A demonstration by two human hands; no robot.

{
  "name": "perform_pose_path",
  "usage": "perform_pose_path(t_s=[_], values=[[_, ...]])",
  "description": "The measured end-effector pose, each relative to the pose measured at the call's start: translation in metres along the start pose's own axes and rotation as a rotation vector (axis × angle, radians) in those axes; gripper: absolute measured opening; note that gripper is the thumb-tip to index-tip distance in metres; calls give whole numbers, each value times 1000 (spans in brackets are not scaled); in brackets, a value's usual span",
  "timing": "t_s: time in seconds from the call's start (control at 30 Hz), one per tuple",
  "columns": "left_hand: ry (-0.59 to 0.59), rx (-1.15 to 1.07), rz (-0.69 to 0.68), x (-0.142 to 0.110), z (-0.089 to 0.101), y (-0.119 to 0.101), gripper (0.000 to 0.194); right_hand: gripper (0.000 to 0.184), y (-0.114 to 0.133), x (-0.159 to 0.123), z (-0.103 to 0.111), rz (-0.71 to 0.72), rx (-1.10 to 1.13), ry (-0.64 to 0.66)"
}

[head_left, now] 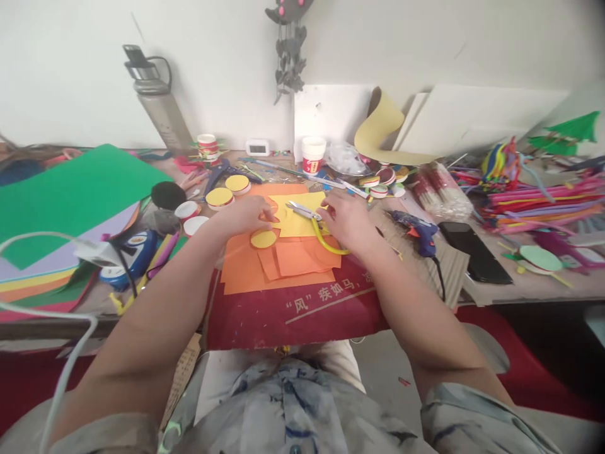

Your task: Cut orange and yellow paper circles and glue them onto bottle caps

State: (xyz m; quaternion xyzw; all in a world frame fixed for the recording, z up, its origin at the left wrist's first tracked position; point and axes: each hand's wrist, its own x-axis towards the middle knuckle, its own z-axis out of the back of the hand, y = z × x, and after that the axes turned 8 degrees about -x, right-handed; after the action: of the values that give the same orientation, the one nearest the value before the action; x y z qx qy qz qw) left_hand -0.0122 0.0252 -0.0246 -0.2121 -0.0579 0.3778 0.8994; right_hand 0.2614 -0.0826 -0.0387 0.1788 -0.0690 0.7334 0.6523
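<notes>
My left hand [250,214] is closed in a pinch, with a small orange paper piece [275,212] at its fingertips. My right hand [348,219] curls over the handles of a pair of scissors [302,209]; their yellow loop shows below the fingers and the blades point left. Under the blades lies a yellow paper sheet [290,226]. It rests on several orange sheets [302,258], spread over a dark red board [255,321] with printed characters. A yellow-topped disc [263,239] sits just below my left hand.
More yellow-topped discs [220,198] stand left of the sheets. A paper cup [313,156] and bottle [163,107] are behind. On the right are a glue gun [418,230], a phone [475,252] and pipe cleaners [548,205]. Green card [80,189] and a white cable [70,359] lie left.
</notes>
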Motion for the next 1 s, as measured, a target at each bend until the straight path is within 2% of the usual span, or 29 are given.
perform_pose_path(t_s=[0.17,0.33,0.4,0.57,0.67,0.77,0.83,0.93,1.0], values=[[41,70,17,4,-3,0,15,20,0,4,-10,41,83,-8],[29,10,-5,-1,1,-7,13,24,-4,7,-13,26,160,-127],[14,-67,-11,-4,3,-7,16,25,-4,7,-10,-23,190,-167],[8,-264,34,-4,8,1,23,27,-7,7,-2,-250,197,-209],[0,-302,60,-5,12,5,24,23,-16,7,1,-270,184,-275],[-61,-264,16,-5,14,5,27,28,-37,-4,13,-274,121,-303],[-142,-202,-37,-6,14,4,30,35,-53,-18,27,-301,-27,-319],[-289,-129,-53,-5,11,-3,20,40,-65,-47,50,-181,-277,-383],[-376,-129,-38,-5,9,-9,14,47,-60,-66,62,-104,-350,-370]])
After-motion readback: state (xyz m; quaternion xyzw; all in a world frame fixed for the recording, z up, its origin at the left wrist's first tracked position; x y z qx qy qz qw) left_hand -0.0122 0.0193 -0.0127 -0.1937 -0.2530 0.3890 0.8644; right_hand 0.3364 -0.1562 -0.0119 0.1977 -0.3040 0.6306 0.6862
